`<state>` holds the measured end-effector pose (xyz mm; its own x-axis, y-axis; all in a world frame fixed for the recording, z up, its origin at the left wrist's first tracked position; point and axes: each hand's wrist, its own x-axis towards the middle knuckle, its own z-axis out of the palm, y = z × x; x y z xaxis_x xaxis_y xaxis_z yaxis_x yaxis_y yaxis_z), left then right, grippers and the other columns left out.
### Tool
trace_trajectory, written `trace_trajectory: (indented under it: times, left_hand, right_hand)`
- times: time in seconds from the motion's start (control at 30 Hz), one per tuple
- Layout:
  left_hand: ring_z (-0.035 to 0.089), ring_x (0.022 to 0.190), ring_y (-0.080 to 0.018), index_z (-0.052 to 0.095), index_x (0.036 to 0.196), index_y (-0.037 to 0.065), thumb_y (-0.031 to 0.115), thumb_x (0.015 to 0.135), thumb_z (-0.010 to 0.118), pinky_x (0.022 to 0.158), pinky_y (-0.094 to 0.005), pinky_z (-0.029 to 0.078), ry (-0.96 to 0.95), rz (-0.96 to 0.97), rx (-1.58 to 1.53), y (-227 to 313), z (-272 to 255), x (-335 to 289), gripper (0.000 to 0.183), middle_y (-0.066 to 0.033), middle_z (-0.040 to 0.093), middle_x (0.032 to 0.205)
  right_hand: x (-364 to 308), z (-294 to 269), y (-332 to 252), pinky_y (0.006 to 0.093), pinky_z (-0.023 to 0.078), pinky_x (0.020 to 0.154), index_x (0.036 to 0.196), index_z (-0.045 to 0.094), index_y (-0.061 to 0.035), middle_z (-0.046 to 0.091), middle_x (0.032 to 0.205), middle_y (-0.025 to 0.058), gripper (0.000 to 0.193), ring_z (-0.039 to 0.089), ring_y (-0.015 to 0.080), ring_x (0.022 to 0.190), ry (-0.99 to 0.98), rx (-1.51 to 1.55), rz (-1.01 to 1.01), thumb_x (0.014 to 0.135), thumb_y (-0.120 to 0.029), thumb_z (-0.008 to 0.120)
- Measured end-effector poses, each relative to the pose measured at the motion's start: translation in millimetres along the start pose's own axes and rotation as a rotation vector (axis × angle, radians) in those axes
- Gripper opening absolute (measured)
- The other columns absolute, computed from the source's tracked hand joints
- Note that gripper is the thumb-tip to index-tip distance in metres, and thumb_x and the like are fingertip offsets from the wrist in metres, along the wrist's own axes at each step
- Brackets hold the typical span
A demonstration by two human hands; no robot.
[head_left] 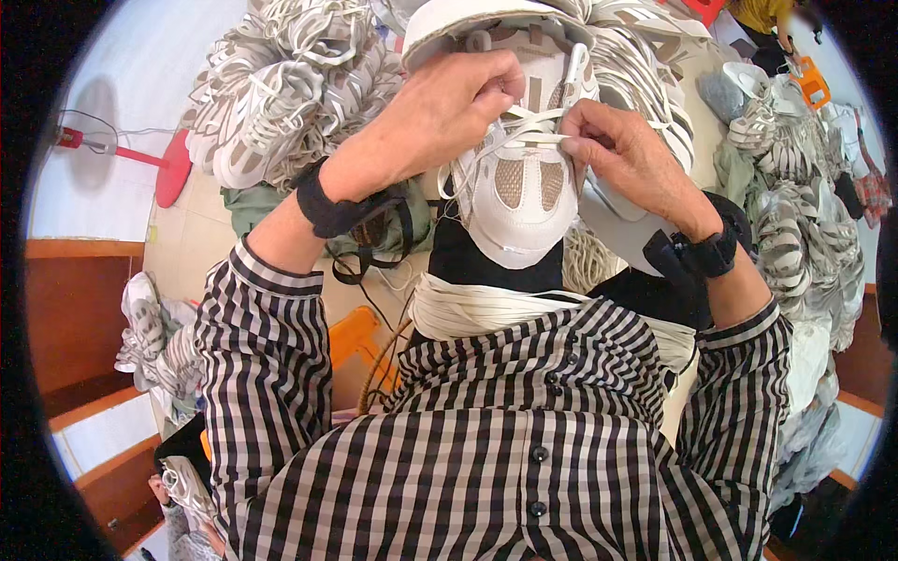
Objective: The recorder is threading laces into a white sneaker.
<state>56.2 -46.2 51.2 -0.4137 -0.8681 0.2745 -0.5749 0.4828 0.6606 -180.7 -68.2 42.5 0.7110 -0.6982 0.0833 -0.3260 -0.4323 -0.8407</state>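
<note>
A white and beige sneaker rests above my lap, toe toward me, with mesh panels on its toe. A flat cream shoelace crosses its lower eyelets. My left hand is closed at the left side of the lacing, its fingertips curled against the lace and partly hidden. On the other side, my right hand pinches the shoelace between thumb and forefinger beside the eyelets. A thick bundle of cream laces lies across my lap.
A large pile of similar sneakers stands at the left, and more shoes are heaped at the right. A red stand is at far left. Behind my left forearm is an orange stool. Another person is at the far right.
</note>
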Motion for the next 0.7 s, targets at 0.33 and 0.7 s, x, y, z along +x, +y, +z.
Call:
trace_trajectory:
  times: [0.33,0.7]
  left_hand:
    - [0.051,0.069,-0.0176,0.053,0.095,0.001,0.006,0.086,0.051,0.068,-0.0307,0.044,0.112,0.105,0.043,-8,-4,-18,0.011,-0.0099,0.057,0.078]
    - [0.057,0.08,-0.0336,0.057,0.094,0.004,0.001,0.083,0.055,0.068,-0.0364,0.045,0.194,0.155,0.337,-12,-22,-45,0.011,-0.0149,0.06,0.085]
  right_hand:
    - [4,9,5,0.032,0.043,0.058,0.092,0.052,-0.0013,0.057,0.069,0.0104,0.013,0.054,0.0193,0.062,0.1,-0.077,-0.001,0.087,-0.012,0.057]
    - [2,16,13,0.0305,0.043,0.062,0.102,0.044,-0.004,0.053,0.071,0.0074,0.024,0.052,0.0169,0.065,0.013,-0.045,0.022,0.084,-0.008,0.059]
